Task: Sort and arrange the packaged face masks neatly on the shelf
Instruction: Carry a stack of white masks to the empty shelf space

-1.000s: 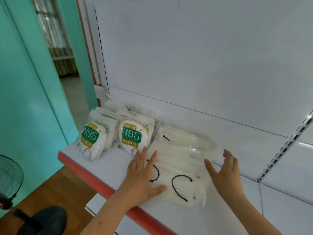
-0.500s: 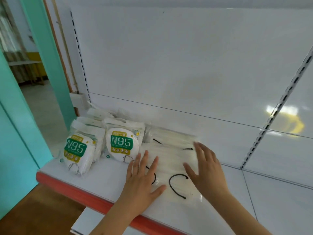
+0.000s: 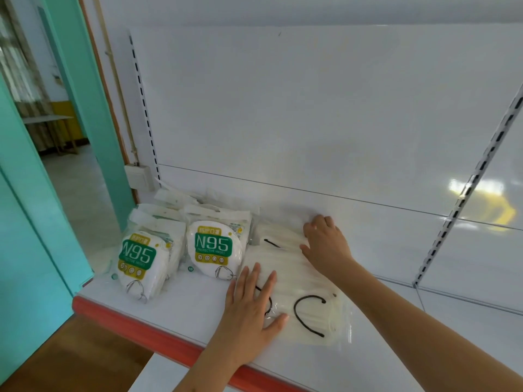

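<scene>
White shelf [image 3: 181,309], red front edge, teal doorway upper left. Left hand [image 3: 249,306], right hand [image 3: 325,244] flat, fingers spread, on clear mask packs [image 3: 300,281] frame centre; N95 packs [image 3: 215,247] beside. Rear packs indistinct.

Bright, even, diffuse light; scene reads slightly washed out, low contrast on white surfaces. Yellow-white glare patch on back panel [image 3: 478,199] at right edge, beside slotted upright [image 3: 464,193]. Soft faint shadow on panel above right hand [image 3: 325,244]; shadows under left hand [image 3: 249,304] and forearms are weak, no hard edges. Clear mask packs [image 3: 294,281] nearly blend into white shelf [image 3: 181,304], edges hard to separate; some sheen on plastic wrap near front edge. N95 packs [image 3: 215,247] sharp, print legible. Wide-angle distortion: uprights and teal door frame [image 3: 85,108] lean and bow toward edges. Doorway [image 3: 42,94] at top-left corner soft, blurred, somewhat overexposed. Overall mild softness, compression smear.
</scene>
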Action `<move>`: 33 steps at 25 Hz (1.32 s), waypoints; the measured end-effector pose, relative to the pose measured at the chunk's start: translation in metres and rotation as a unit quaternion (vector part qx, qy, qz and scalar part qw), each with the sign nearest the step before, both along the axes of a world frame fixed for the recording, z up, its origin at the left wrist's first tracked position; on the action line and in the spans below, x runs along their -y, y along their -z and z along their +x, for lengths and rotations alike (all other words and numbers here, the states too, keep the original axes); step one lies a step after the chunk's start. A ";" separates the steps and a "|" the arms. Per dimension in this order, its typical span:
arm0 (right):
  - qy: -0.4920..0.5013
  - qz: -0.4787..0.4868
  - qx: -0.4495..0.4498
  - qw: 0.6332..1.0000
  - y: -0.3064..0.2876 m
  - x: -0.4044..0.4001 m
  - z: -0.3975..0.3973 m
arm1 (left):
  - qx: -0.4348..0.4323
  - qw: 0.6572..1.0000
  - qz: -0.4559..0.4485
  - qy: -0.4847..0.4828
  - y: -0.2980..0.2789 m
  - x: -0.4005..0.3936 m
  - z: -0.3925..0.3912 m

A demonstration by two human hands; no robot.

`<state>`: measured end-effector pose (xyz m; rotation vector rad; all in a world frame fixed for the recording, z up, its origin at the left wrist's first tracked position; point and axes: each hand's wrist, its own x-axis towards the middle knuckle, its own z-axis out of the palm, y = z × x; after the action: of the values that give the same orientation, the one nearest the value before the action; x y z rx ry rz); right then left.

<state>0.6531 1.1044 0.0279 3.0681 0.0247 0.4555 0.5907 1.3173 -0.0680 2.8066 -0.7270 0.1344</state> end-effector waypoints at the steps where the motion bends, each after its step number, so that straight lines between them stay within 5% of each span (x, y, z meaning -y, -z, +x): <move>1: -0.007 0.031 -0.023 0.999 0.000 0.001 -0.001 | 0.000 1.000 0.000 0.000 0.000 0.000 0.000; 7: -0.010 0.014 -0.133 0.991 -0.008 0.006 0.012 | -0.027 0.999 -0.020 -0.006 -0.003 0.001 0.000; 14: -0.027 0.171 -0.295 0.940 -0.020 0.016 0.025 | 0.000 0.999 -0.038 -0.015 -0.006 0.002 -0.002; 21: -0.106 -0.002 -0.064 0.992 0.016 0.001 -0.007 | 0.101 0.995 -0.015 -0.010 -0.006 -0.001 -0.004; 25: -0.116 0.113 -0.245 0.956 0.016 -0.007 -0.010 | 0.064 0.998 0.007 0.022 -0.002 -0.004 -0.007; 30: -0.103 0.217 -0.278 0.930 0.012 -0.006 -0.018 | 0.041 0.998 0.023 0.035 -0.013 -0.009 -0.013; 33: -0.121 0.141 -0.274 0.944 0.018 -0.013 -0.024 | 0.015 0.998 0.042 0.036 -0.019 -0.014 -0.015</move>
<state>0.6293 1.1176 0.0101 3.3718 0.3866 -0.4462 0.5755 1.3316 -0.0489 2.8583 -0.8598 0.1358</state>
